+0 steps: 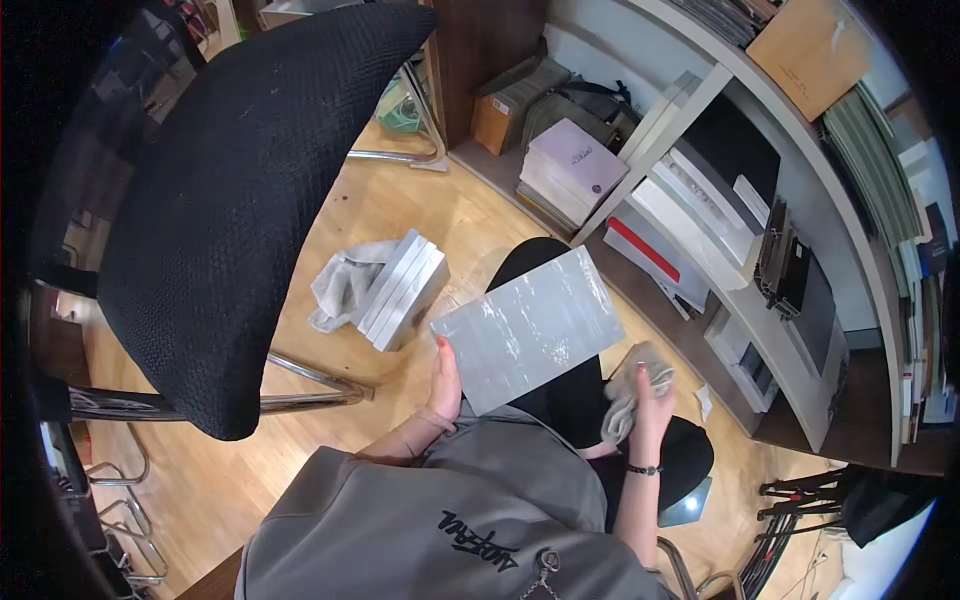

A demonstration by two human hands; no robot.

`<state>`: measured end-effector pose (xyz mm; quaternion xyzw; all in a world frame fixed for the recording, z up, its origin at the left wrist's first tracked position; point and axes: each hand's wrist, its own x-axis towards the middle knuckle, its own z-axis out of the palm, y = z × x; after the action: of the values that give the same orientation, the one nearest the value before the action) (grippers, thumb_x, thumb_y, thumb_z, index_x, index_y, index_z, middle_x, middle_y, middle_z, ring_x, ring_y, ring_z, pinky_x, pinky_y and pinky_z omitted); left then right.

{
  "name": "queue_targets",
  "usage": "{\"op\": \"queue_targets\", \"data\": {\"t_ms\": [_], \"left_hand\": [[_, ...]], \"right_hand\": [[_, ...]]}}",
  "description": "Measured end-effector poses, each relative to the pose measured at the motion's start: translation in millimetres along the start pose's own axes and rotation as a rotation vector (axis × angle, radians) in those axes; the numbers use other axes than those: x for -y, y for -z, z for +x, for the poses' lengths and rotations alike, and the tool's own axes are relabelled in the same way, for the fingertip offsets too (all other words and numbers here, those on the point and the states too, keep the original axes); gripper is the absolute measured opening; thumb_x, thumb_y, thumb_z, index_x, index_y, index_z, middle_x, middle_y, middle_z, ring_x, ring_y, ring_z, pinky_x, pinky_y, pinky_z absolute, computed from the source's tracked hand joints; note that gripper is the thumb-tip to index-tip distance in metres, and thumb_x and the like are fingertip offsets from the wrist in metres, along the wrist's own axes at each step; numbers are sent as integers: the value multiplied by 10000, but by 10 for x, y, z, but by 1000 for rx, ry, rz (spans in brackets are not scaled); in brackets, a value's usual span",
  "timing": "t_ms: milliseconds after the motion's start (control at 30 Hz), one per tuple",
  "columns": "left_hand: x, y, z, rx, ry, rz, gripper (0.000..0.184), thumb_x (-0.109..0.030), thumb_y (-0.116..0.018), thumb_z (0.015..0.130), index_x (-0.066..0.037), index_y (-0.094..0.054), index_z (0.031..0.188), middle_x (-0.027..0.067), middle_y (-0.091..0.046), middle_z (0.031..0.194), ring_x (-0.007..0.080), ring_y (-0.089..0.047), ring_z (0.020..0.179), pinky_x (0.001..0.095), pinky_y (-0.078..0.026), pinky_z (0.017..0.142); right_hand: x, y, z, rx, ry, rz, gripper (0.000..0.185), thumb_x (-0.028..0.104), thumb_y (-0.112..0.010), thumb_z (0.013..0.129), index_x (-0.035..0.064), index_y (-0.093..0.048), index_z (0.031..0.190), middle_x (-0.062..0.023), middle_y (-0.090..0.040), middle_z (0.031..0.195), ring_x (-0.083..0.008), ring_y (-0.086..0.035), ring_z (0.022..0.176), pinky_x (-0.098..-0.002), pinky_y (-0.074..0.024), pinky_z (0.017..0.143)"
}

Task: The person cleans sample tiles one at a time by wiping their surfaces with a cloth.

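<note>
A flat, pale grey box (pixel 530 330) with a shiny, film-like face lies tilted over my lap. My left hand (pixel 447 382) grips its near left corner, thumb at the edge and the other fingers hidden beneath. In my right hand (pixel 652 408) a crumpled grey cloth (pixel 622 400) is bunched, held up just right of the box and apart from it. On the floor ahead, a stack of similar flat boxes (pixel 402 290) stands on edge, leaning at a slant. Another crumpled grey cloth (pixel 350 280) lies against the left side of that stack.
A black mesh chair (pixel 220 210) with metal legs fills the left side. Curved shelves (pixel 735 260) on the right hold books, folders and papers. A lilac box (pixel 575 165) sits on the lowest shelf. Folded black stands (pixel 810 500) lie at lower right.
</note>
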<state>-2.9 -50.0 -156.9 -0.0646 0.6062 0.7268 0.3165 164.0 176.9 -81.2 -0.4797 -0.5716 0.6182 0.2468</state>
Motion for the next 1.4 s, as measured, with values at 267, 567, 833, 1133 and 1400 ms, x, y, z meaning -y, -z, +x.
{"op": "queue_targets", "data": {"t_ms": [267, 567, 833, 1133, 1400], "left_hand": [[62, 31, 47, -38, 24, -91, 844, -681, -227, 913, -1, -319, 1403, 113, -418, 1387, 221, -411, 1255, 316, -302, 1061], [82, -46, 38, 59, -39, -172, 824, -662, -211, 923, -2, -310, 1406, 110, -418, 1391, 224, -408, 1265, 325, -300, 1071], [79, -4, 7, 63, 18, -120, 796, -655, -200, 925, -43, -290, 1426, 96, -397, 1411, 222, -379, 1292, 346, -294, 1080], [-137, -52, -55, 155, -43, -297, 818, -676, -185, 909, -58, -264, 1439, 87, -353, 1452, 229, -341, 1328, 376, -261, 1105], [-186, -21, -101, 282, 5, -330, 823, -691, -180, 897, -80, -266, 1443, 77, -342, 1465, 227, -324, 1345, 396, -245, 1115]], "right_hand": [[325, -614, 90, 159, 931, -820, 597, -95, -527, 747, 30, -461, 1327, -177, -405, 1411, -339, -371, 1318, -419, -330, 1072], [64, -1079, -256, 780, 1106, -702, 619, -142, -489, 624, 89, -598, 1188, -139, -518, 1317, -343, -448, 1258, -441, -344, 1065], [318, -1025, 566, 339, 1111, -900, 576, -116, -521, 631, 83, -605, 1165, -139, -534, 1292, -351, -472, 1230, -437, -377, 1043], [258, -1498, -120, 830, 1221, -696, 557, -107, -511, 663, 84, -601, 1179, -159, -525, 1298, -348, -441, 1258, -444, -325, 1081], [359, -1622, 89, 198, 1132, -864, 586, -121, -493, 672, 49, -571, 1228, -154, -500, 1336, -345, -408, 1292, -435, -328, 1080]]}}
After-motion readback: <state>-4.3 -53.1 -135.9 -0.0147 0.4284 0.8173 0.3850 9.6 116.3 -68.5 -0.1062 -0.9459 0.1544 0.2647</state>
